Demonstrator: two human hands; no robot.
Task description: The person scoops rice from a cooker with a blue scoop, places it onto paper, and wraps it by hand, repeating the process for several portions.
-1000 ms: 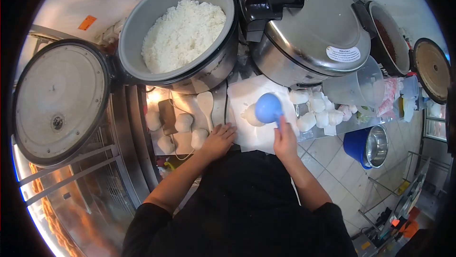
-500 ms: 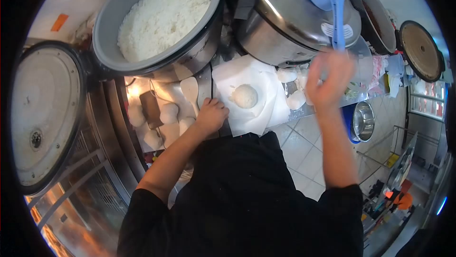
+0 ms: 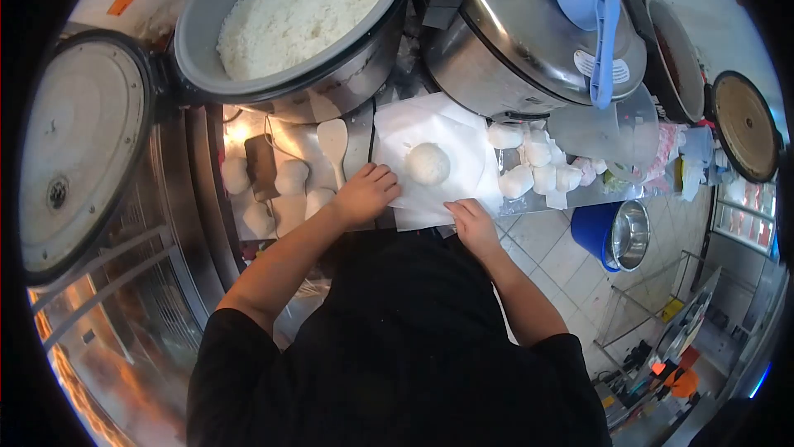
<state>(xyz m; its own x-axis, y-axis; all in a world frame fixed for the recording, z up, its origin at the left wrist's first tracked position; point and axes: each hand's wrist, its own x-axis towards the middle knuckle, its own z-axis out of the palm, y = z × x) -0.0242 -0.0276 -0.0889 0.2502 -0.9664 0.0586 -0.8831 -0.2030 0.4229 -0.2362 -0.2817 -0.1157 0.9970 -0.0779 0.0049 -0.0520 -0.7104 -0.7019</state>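
The rice ball [image 3: 428,163] sits mid-paper [image 3: 451,124]. The left hand [image 3: 366,192] lies loosely spread on the sheet's left edge, gripping nothing, probably pinning it flat. The right hand [image 3: 473,224] curls at the near edge; I cannot tell whether it pinches the paper. The scoop [image 3: 600,29] rests on the cooker lid [image 3: 513,33], leaving both hands free.

no text can be read; the white label [image 3: 582,61] on the closed cooker lid [image 3: 521,29], beyond the right hand [image 3: 475,228], is too small.
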